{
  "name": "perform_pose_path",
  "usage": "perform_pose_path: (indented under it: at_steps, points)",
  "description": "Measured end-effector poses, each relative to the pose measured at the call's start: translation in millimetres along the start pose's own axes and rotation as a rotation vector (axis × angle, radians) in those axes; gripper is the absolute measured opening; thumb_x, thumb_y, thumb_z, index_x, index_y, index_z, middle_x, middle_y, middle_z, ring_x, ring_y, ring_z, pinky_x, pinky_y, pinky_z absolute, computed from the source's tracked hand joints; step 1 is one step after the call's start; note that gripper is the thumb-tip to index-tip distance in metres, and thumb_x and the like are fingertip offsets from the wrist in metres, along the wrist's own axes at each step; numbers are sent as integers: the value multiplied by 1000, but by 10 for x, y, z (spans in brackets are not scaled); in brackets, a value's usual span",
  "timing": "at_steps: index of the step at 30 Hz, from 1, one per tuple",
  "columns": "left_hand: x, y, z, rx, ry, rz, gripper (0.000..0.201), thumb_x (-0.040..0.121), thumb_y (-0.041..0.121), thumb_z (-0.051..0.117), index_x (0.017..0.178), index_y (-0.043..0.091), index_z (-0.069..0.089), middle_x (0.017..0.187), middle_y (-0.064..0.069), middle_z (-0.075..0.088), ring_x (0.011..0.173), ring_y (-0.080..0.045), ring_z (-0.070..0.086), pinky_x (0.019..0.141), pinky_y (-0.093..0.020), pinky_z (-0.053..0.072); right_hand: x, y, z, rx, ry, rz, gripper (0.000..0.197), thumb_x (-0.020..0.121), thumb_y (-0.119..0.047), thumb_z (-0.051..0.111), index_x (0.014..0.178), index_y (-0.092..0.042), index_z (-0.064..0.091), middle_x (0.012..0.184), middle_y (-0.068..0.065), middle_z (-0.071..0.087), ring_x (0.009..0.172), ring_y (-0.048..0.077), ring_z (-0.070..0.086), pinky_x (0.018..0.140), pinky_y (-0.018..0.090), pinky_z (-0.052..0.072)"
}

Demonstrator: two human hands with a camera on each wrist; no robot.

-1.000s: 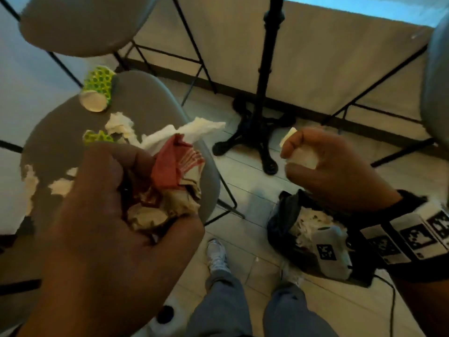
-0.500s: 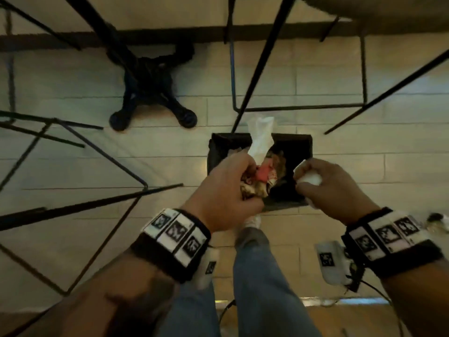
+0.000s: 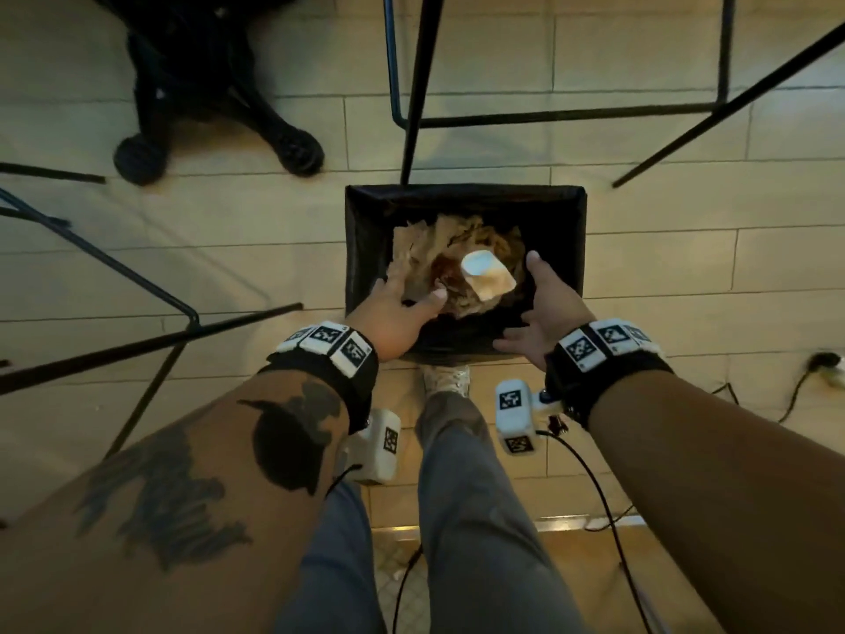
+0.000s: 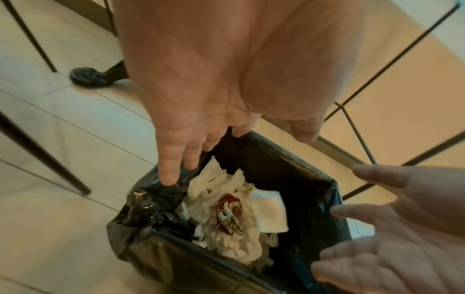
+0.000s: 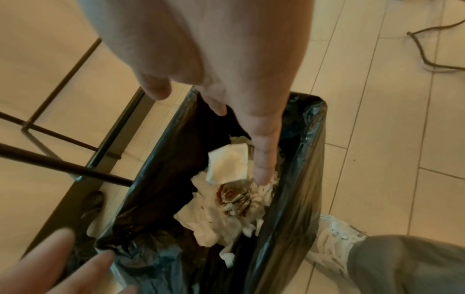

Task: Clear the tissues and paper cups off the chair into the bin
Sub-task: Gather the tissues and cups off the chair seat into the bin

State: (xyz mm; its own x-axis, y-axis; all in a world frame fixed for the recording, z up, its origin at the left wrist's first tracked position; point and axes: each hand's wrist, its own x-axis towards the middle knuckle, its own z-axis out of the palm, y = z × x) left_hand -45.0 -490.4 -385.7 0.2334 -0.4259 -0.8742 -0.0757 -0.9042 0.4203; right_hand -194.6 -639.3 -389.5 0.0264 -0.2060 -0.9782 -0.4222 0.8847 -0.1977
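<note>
A black-lined bin (image 3: 562, 249) (image 4: 309, 191) (image 5: 302, 155) stands on the floor in front of my feet. Inside lie crumpled tissues (image 3: 425, 249) (image 4: 226, 199) (image 5: 208, 216), a red-printed wrapper (image 4: 229, 214) (image 5: 231, 197) and a white paper cup (image 3: 487, 274) (image 4: 269, 210) (image 5: 227, 163) on its side. My left hand (image 3: 402, 299) (image 4: 201, 123) hovers over the bin's left side, fingers spread and empty. Over the right side my right hand (image 3: 544, 304) (image 5: 226, 99) hangs with straight fingers, holding nothing.
Black metal chair legs (image 3: 411, 89) cross the floor behind and left of the bin, one (image 5: 62, 165) close to its rim. A black table base (image 3: 219, 98) stands at the upper left. A cable (image 3: 795, 391) runs along the floor at right. My shoe (image 3: 446, 379) is just before the bin.
Both hands were holding rubbish above the bin: the left a wad of tissues and wrapper, the right a paper cup. Both have let go, and these now lie in the bin.
</note>
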Motion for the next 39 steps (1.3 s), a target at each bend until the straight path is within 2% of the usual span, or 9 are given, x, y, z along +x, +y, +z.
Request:
perform_pose_path:
  at_steps: [6,9,13,17,20,24,30,34,39]
  points:
    - [-448,-192,-325,-75,53,0,81,94,55,59,160,24,24,160,-3,41,144,-20,43,118,-33,34,-321,41,38,-643,-27,31,34,104,-25,50,135,-11,53,116,16,61,109,37,60,97,49,49]
    - [-936,-268,-568,-142,64,44,67,95,46,63,153,23,41,148,-3,56,132,-16,55,113,-35,43,-566,99,15,-934,-7,-72,26,101,-28,56,118,-10,62,95,11,60,82,29,59,68,36,47]
    - [-1974,-447,-995,-202,173,188,49,97,38,63,144,29,52,135,4,63,114,-8,61,99,-26,50,-1057,105,345,-1273,-37,-217,25,98,-25,61,115,-8,66,82,17,66,65,24,56,59,31,42]
    - [-3130,-796,-1474,-247,356,325,39,97,42,63,134,32,58,124,10,63,106,-2,60,90,-20,52,-1469,-1,902,-1487,-119,-405,60,67,-79,58,105,-34,69,103,-2,72,87,12,66,86,39,54]
    - [-3968,-1102,-1785,-311,590,401,34,96,39,66,129,31,63,118,14,66,105,-2,64,87,-26,56,-2116,13,1626,-1526,-228,-616,86,38,-101,45,100,-45,65,94,-9,74,79,7,72,74,34,56]
    - [-4792,-1588,-2066,-386,981,370,19,93,38,69,112,35,69,104,19,68,97,-1,67,75,-17,55,-3754,409,2892,-1711,-392,-916,38,87,-49,63,124,-40,56,107,-15,64,71,7,69,61,19,50]
    - [-5086,-2354,-2346,-367,1491,127,46,87,43,74,128,34,54,127,8,56,111,1,55,88,-15,50,-4606,1019,3938,-1924,-625,-1263,76,86,-57,62,143,-59,12,153,-8,20,113,10,51,78,21,52]
    - [-4936,-2647,-2508,-319,1364,-223,100,71,61,80,151,45,23,165,-4,20,151,-27,21,115,-48,32,-4616,1305,4412,-2132,-563,-1292,105,83,-53,71,153,-50,-6,164,5,5,132,25,49,95,31,52]
    - [-4685,-2734,-2632,-262,1130,-296,115,66,76,73,154,52,3,169,-2,1,155,-31,11,118,-51,27,-4418,1388,4666,-2182,-472,-1411,77,90,-34,69,152,-37,24,144,4,34,97,10,55,65,11,42]
